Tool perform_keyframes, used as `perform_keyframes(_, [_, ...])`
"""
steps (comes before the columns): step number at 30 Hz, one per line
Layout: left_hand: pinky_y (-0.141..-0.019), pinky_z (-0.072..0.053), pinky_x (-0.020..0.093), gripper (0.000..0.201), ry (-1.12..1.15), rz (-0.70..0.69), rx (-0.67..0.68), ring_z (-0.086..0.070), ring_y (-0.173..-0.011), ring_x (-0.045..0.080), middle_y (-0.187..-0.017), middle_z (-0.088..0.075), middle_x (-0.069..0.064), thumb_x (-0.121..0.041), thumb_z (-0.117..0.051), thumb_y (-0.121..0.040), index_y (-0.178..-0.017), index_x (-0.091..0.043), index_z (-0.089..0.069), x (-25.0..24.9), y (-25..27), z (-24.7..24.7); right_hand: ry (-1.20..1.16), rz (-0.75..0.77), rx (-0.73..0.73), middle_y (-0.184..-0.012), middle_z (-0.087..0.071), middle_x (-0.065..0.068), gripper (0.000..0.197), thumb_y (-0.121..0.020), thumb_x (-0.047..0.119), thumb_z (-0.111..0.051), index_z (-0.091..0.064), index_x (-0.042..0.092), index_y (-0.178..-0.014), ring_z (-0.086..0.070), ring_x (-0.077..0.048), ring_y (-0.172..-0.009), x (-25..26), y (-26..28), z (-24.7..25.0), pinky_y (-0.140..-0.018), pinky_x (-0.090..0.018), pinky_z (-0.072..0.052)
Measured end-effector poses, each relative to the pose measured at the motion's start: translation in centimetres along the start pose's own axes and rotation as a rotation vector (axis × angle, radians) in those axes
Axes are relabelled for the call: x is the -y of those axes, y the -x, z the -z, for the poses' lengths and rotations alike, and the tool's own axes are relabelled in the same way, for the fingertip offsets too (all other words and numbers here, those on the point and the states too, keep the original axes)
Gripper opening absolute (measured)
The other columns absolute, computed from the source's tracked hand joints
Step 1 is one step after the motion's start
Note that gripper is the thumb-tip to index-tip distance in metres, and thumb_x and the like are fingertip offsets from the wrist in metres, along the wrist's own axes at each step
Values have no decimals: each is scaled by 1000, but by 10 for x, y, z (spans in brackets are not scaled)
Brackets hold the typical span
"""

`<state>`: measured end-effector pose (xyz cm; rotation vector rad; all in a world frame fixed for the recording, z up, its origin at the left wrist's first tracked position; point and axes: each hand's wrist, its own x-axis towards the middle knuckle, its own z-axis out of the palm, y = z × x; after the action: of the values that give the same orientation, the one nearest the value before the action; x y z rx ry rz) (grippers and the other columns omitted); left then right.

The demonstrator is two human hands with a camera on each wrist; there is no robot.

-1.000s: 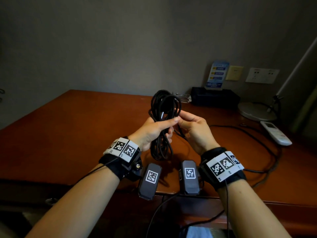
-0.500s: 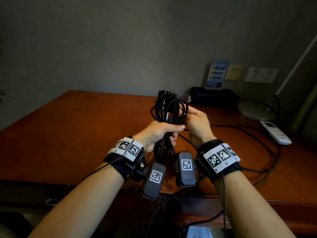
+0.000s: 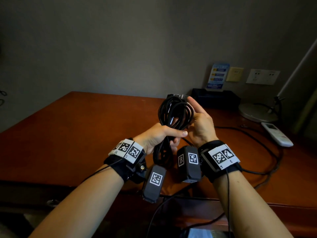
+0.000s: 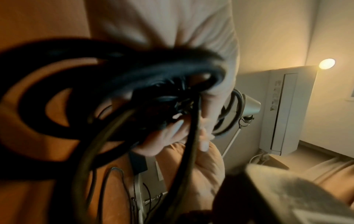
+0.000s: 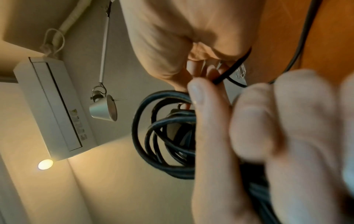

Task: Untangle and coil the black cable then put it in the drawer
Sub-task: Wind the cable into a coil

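Head view. Nearest: two forearms with tagged wristbands and black camera pods hanging below the wrists. Left hand (image 3: 157,137) was clamped round the middle of the black cable (image 3: 173,115), thumb laid across the strands; the bundle was held upright above the desk (image 3: 77,127), loops above the fist, a shorter tail below. Right hand (image 3: 200,121) was beside the upper loops, palm against them, fingers extended and spread, gripping nothing. A plug end showed at the top of the coil.

Behind the hands: a second thin cord (image 3: 253,134) trailed loose across the reddish-brown wooden desktop at right. Farther right: a white remote (image 3: 276,136), a round lamp base (image 3: 255,112). At the wall: a black box (image 3: 216,98) carrying a blue card, a yellow plate, a white socket panel (image 3: 262,76). Wall plain grey.

Wrist views only: a wall air conditioner (image 5: 55,106), a cone lamp head (image 5: 104,109), a lit ceiling spot. The left wrist view was blurred, cable filling most of it.
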<state>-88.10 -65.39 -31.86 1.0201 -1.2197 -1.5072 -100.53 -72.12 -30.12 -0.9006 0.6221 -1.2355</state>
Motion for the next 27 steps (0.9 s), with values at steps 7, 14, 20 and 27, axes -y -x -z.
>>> perform_keyframes(7, [-40,-39,14,34,-151,14,-18,-49,-40,7,-50,-56,1,3,-64,-86,-55,-12,-66,-2,4,4,48,94,41,-112,-71,-9,32,-94,-6,-50,-65,14,-114,-66,-23,-110,15,0,3,-105,-40,-47])
perform_keyframes(14, [-42,-34,18,27,120,-3,42,-39,-38,6,-49,-44,1,-1,-61,-84,-110,5,-65,-2,4,5,79,142,81,-114,-72,-8,27,-95,0,-53,-65,18,-112,-66,-24,-111,12,6,5,-98,-36,-51])
perform_keyframes(20, [-43,-34,19,34,231,-77,-96,-37,-39,8,-53,-47,3,-5,-66,-79,-112,1,-65,1,2,4,119,169,78,-102,-70,-10,27,-90,-3,-58,-65,11,-112,-67,-21,-92,4,5,0,-87,-31,-53])
perform_keyframes(27, [-45,-38,25,4,156,-244,-407,-41,-41,16,-59,-44,8,-1,-69,-84,-85,-2,-66,2,-6,2,491,314,25,-82,-70,-6,11,-92,11,-64,-71,4,-97,-63,-7,-68,-4,4,-4,-64,-25,-51])
